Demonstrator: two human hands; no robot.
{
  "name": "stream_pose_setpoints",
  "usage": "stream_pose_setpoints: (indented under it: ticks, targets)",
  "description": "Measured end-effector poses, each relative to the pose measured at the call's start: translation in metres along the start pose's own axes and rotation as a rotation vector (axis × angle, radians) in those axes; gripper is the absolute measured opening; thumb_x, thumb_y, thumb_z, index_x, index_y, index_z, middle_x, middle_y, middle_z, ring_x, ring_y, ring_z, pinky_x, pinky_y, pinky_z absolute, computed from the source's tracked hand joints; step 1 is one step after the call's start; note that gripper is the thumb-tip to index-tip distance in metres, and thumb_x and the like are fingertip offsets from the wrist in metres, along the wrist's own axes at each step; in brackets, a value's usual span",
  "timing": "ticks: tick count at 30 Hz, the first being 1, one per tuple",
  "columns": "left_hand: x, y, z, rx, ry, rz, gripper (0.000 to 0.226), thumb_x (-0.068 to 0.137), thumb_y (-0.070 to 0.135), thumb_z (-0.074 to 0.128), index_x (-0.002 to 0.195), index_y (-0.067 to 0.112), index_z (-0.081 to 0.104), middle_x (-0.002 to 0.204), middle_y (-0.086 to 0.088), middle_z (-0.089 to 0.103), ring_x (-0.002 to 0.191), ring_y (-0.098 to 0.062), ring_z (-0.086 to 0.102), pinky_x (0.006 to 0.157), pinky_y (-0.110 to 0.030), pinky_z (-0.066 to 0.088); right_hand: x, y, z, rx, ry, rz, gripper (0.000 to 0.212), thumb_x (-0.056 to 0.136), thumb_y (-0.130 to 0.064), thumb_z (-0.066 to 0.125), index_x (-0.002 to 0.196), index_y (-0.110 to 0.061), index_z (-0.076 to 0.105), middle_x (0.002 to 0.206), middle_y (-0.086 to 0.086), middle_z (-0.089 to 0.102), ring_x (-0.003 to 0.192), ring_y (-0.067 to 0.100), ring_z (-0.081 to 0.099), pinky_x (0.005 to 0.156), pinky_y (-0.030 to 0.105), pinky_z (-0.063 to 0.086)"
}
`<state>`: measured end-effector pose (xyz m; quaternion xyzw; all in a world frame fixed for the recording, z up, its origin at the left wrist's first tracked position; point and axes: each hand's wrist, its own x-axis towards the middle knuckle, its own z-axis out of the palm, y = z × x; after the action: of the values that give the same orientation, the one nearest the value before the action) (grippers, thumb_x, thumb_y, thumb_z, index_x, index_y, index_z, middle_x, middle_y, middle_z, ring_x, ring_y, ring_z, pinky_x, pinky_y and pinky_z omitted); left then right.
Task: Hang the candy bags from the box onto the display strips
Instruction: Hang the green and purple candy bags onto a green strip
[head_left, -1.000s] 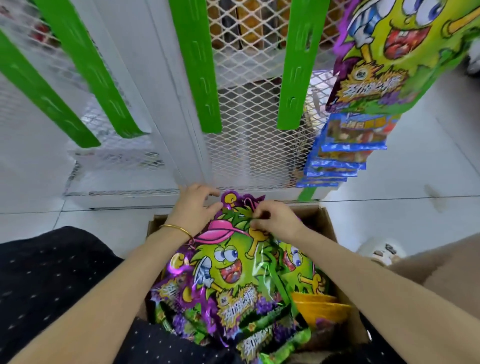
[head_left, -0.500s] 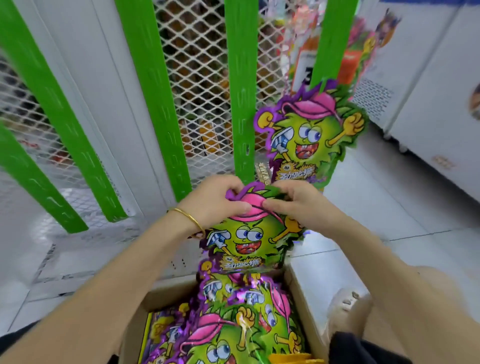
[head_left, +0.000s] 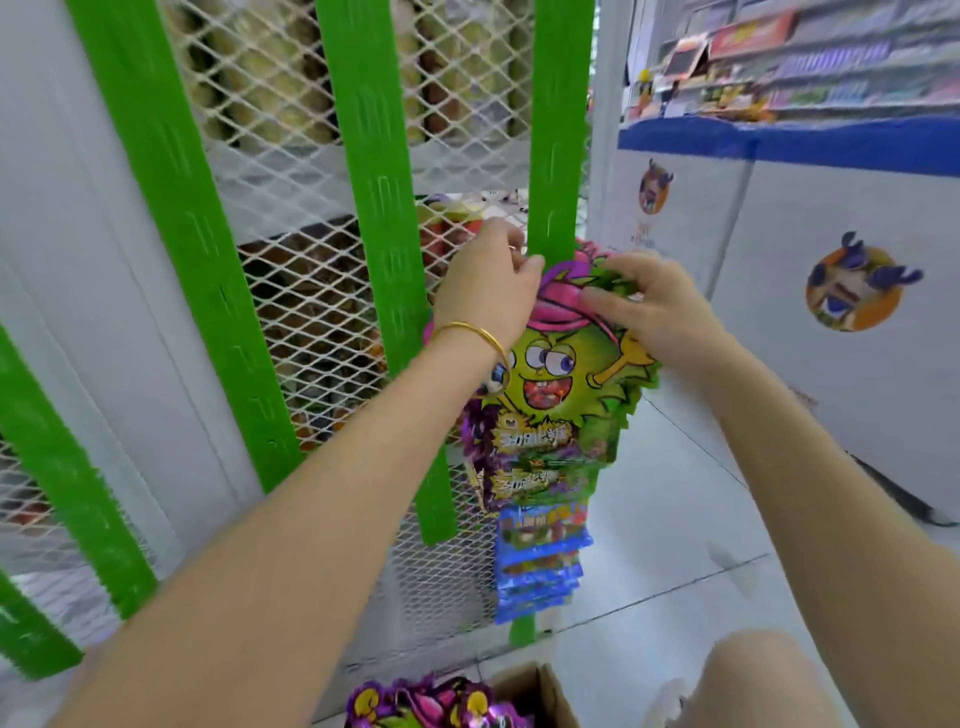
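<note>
— Since half a second ago, what moved?

— Both hands went up and right, carrying the candy bag from over the box to the rightmost green strip. From my remote seat, the box has dropped to the bottom edge, more bags showing inside.

— Grip?

— Left hand, gold bangle on the wrist, pinches the bag's top against the strip; right hand curls round its upper right edge.

— Any writing?

— Yellow lettering under the cartoon face, too blurred for me to read.

— Around it?

— Another bag like it hangs just behind, blue packets below on the same strip. Wire mesh sits behind, a white chest with round logos to the right, and shop shelves beyond.
</note>
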<state>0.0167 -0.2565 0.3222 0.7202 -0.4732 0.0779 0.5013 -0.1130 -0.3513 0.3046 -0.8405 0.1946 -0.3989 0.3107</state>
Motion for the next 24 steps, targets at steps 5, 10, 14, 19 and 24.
stream_pose_setpoints:
  ticks: [5,10,14,19,24]
  targets:
    - [0.012,0.006,-0.004,-0.02,-0.051,-0.03,0.022,0.094,0.025,0.049,0.09,0.009,0.063,0.081,-0.006,0.06,0.078,-0.022,0.056,0.074,-0.029,0.045,0.017,-0.005,0.005,-0.091,0.052,-0.001,0.015,0.086,-0.027,0.064,0.099,-0.017,0.066,0.075,-0.013,0.056,0.068,0.007,0.052,0.067,0.025,0.042]
    - [0.018,0.015,-0.009,0.001,-0.236,-0.051,0.046,0.094,0.029,0.048,0.053,0.017,0.032,0.056,-0.004,0.028,0.056,-0.02,0.03,0.059,-0.03,0.021,0.022,-0.001,0.009,-0.141,0.086,-0.002,0.012,0.084,-0.037,0.064,0.084,-0.025,0.061,0.066,-0.013,0.054,0.063,0.012,0.048,0.066,0.034,0.043]
    - [0.022,0.019,-0.009,0.004,-0.26,-0.116,0.049,0.095,0.025,0.046,0.052,0.017,0.026,0.055,-0.002,0.024,0.051,-0.017,0.025,0.054,-0.03,0.018,0.021,-0.002,0.011,-0.161,0.15,-0.015,0.015,0.082,-0.038,0.065,0.078,-0.024,0.062,0.06,-0.01,0.051,0.061,0.016,0.047,0.062,0.039,0.046]
    - [0.023,0.02,-0.009,0.013,-0.272,-0.147,0.044,0.097,0.024,0.042,0.055,0.016,0.03,0.058,-0.002,0.028,0.053,-0.015,0.029,0.052,-0.029,0.02,0.015,-0.003,0.015,-0.26,0.226,-0.054,0.015,0.083,-0.033,0.063,0.073,-0.024,0.057,0.059,-0.012,0.049,0.063,0.019,0.048,0.06,0.038,0.044]
    - [0.021,0.016,-0.009,0.022,-0.256,-0.131,0.044,0.099,0.024,0.039,0.057,0.016,0.029,0.059,-0.001,0.029,0.054,-0.015,0.03,0.06,-0.03,0.025,0.009,-0.003,0.021,-0.338,0.234,-0.06,0.013,0.085,-0.035,0.061,0.085,-0.022,0.065,0.064,-0.011,0.052,0.069,0.02,0.052,0.061,0.034,0.042]
